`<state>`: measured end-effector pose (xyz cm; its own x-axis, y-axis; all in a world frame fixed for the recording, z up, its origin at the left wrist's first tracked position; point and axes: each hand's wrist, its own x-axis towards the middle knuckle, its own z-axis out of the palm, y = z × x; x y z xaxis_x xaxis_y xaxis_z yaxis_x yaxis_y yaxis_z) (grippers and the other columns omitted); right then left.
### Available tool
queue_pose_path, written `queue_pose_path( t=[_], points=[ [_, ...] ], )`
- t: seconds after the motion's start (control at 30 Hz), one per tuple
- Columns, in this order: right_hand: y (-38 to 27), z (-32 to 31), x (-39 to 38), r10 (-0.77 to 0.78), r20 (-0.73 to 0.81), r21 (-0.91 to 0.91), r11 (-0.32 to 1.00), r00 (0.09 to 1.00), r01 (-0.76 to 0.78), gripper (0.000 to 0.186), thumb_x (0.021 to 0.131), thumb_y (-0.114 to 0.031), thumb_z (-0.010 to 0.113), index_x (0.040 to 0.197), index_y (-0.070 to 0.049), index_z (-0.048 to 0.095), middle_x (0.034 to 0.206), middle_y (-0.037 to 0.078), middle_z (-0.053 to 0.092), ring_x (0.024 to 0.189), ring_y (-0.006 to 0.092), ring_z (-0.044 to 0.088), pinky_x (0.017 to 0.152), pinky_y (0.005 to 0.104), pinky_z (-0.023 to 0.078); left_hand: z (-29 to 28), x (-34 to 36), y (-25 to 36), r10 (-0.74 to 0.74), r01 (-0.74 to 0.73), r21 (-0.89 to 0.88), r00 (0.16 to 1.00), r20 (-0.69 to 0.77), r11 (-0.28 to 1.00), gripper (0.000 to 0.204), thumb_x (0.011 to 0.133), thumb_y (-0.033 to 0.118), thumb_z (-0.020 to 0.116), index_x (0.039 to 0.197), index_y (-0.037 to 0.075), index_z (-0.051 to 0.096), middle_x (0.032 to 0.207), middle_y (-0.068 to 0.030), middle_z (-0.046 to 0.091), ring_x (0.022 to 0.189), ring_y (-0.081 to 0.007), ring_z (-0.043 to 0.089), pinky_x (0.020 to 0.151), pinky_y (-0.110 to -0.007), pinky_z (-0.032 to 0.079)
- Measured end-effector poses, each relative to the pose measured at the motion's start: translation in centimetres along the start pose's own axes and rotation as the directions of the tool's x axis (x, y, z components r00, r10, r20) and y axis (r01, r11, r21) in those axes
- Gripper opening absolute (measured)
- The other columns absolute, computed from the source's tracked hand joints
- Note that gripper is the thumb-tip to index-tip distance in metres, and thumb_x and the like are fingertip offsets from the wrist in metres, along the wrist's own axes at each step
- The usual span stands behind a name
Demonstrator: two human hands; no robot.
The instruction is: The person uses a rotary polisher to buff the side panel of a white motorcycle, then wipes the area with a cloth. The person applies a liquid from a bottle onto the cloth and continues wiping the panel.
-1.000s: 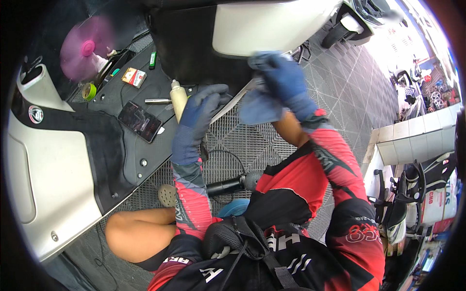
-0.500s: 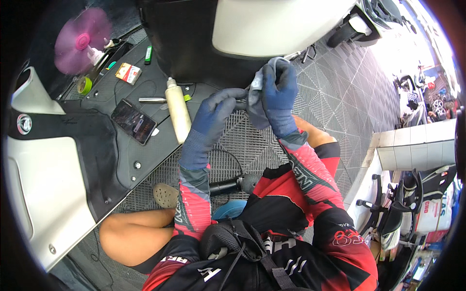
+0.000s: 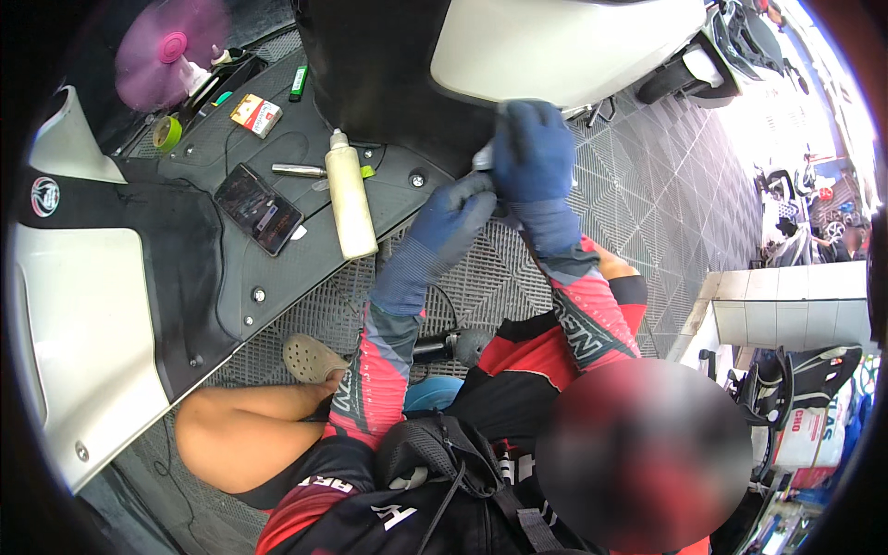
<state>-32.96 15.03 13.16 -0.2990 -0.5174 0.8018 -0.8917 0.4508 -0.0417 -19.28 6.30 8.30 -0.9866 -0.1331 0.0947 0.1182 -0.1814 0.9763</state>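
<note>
My gloved right hand (image 3: 536,162) is closed round a grey cloth (image 3: 483,158), bunched up so that only small parts of it show. Against it, from the left, presses my gloved left hand (image 3: 449,227), its fingers closed; what they pinch is hidden behind the gloves. Both hands meet just off the edge of a scooter's dark floorboard (image 3: 277,287), below a cream body panel (image 3: 555,51). Left of my left hand, a cream squeeze bottle (image 3: 351,203) lies on the floorboard, nozzle pointing away. Beside it are a silver metal tube (image 3: 298,170) and a dark phone (image 3: 258,209).
Farther back stand a pink spinning fan (image 3: 173,46), a green tape roll (image 3: 167,134), a small red-and-white box (image 3: 256,115) and a green lighter-shaped item (image 3: 298,83). A black power tool (image 3: 439,349) lies on the grid floor (image 3: 490,277) near my legs.
My right hand has turned over, now hiding most of the cloth. The left hand has shifted right and nearer, and the slim metallic piece at its fingertips no longer shows. The view has shifted slightly.
</note>
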Motion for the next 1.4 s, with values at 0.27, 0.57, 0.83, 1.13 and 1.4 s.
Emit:
queue_pose_path(
  t=[0.27, 0.57, 0.83, 1.13, 1.4],
  points=[
    [-7.4, 5.0, 4.9, -0.024, -0.056, 0.137, 0.990, 0.998, 0.032, 0.012, 0.086, -0.015, 0.067, 0.095, -0.008, 0.062, 0.089, 0.012, 0.060, 0.082, 0.0304, 0.064, 0.067, 0.0442, 0.053, -1.8, 0.3, 0.8, 0.120, -0.244, -0.163, 0.832, -0.542, 0.956, 0.029, 0.098, 0.017, 0.046, 0.109, -0.003, 0.065, 0.096, -0.0071, 0.064, 0.087, -0.0173, 0.062, 0.080, -0.032, 0.051],
    [-11.6, 4.2, 10.9, 0.419, -0.412, 0.405, 0.879, 0.809, -0.249, 0.016, 0.094, -0.016, 0.068, 0.105, -0.007, 0.062, 0.094, 0.015, 0.061, 0.084, 0.0372, 0.064, 0.069, 0.0471, 0.054, -3.1, -5.1, 4.0, 0.194, -0.086, 0.230, 0.842, -0.503, 0.969, 0.037, 0.100, 0.016, 0.049, 0.128, -0.003, 0.064, 0.116, -0.0150, 0.069, 0.103, -0.0231, 0.067, 0.088, -0.033, 0.053],
    [-9.7, 3.9, 7.6, 0.388, -0.128, 0.346, 0.880, 0.913, -0.326, 0.011, 0.096, -0.017, 0.065, 0.098, -0.006, 0.063, 0.092, 0.015, 0.065, 0.084, 0.0378, 0.067, 0.072, 0.0470, 0.054, -3.2, -1.8, -4.0, 0.435, -0.148, 0.646, 0.845, -0.311, 0.749, 0.038, 0.095, 0.016, 0.048, 0.122, -0.005, 0.063, 0.117, -0.0286, 0.065, 0.108, -0.0418, 0.063, 0.096, -0.040, 0.051],
    [-4.8, 2.8, 3.3, 0.298, 0.074, -0.012, 0.955, 0.952, -0.298, 0.012, 0.098, -0.023, 0.062, 0.101, -0.012, 0.061, 0.093, 0.012, 0.063, 0.066, 0.0336, 0.068, 0.057, 0.0452, 0.056, -2.7, -1.2, -1.4, 0.003, 0.055, 0.232, 0.970, -0.242, 0.971, 0.040, 0.104, 0.024, 0.048, 0.127, -0.004, 0.062, 0.119, -0.0171, 0.068, 0.110, -0.0266, 0.067, 0.096, -0.037, 0.052],
    [12.7, -0.4, -1.8, 0.931, 0.116, 0.914, 0.036, 0.345, -0.405, 0.027, 0.104, -0.023, 0.054, 0.100, 0.003, 0.063, 0.086, 0.019, 0.069, 0.076, 0.0276, 0.069, 0.070, 0.0420, 0.055, 3.7, 0.7, -2.5, -0.071, 0.064, -0.088, 0.995, -0.077, 0.994, 0.038, 0.108, 0.022, 0.048, 0.132, -0.003, 0.061, 0.125, -0.0132, 0.067, 0.111, -0.0210, 0.068, 0.102, -0.035, 0.051]
  ],
)
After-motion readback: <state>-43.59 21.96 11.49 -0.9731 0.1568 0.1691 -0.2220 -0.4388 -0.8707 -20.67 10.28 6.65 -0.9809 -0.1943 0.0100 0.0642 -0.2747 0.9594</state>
